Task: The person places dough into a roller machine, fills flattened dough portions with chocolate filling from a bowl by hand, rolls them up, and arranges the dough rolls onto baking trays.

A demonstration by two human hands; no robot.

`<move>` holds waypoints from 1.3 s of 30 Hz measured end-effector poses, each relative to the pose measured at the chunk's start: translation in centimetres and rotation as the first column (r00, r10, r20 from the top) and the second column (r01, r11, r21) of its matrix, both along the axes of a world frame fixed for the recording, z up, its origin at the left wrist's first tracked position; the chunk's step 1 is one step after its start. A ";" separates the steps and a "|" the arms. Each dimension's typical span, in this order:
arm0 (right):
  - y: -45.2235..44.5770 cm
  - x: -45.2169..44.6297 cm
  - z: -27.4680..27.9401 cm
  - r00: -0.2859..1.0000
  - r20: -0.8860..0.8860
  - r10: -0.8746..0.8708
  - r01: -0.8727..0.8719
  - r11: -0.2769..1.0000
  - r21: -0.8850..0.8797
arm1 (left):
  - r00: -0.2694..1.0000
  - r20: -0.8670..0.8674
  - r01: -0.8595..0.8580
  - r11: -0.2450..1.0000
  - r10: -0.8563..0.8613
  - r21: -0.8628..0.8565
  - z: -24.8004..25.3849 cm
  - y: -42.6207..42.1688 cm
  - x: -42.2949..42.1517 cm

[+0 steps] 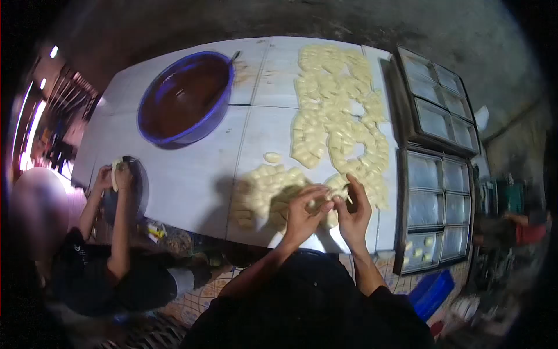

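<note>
Above the near edge of the white table, my left hand [304, 213] and my right hand [354, 216] meet with bent fingers. Thumbs and fingertips pinch a small pale dough piece [329, 196] between them; the fingers partly cover it. Under and around the hands lie many cut dough pieces [268, 187], some in shadow. A larger spread of pale yellow dough pieces [340, 99] runs to the far edge of the table. One single dough piece [272, 157] sits apart, left of the spread.
A blue basin [215, 123] of brown mixture stands at the table's far left. Black divided trays [402, 212] line the right side, several dough pieces in one near compartment. A co-worker [110, 256] at the left handles a pale strip over a dark round container [142, 189]. A blue crate [433, 295] is lower right.
</note>
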State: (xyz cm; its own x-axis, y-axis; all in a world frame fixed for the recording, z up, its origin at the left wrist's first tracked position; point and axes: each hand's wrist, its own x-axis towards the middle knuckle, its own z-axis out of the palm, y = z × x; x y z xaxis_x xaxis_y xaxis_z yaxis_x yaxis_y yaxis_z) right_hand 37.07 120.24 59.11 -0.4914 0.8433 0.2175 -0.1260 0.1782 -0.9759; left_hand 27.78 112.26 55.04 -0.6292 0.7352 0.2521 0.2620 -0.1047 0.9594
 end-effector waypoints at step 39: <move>1.5 -12.2 -6.6 0.872 -0.437 0.220 -0.489 0.414 -0.768 | 0.688 0.722 0.152 0.988 -0.075 -0.042 2.6 -0.6 -21.5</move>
State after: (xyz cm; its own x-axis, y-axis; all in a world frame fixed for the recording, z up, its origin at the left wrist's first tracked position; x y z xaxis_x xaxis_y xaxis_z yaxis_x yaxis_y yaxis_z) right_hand 24.91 121.77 52.49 -0.8383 0.4336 -0.3305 -0.2095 -0.8158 -0.5391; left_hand 6.25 111.66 57.61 -0.5003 0.8081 -0.3109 -0.5167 0.0095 0.8561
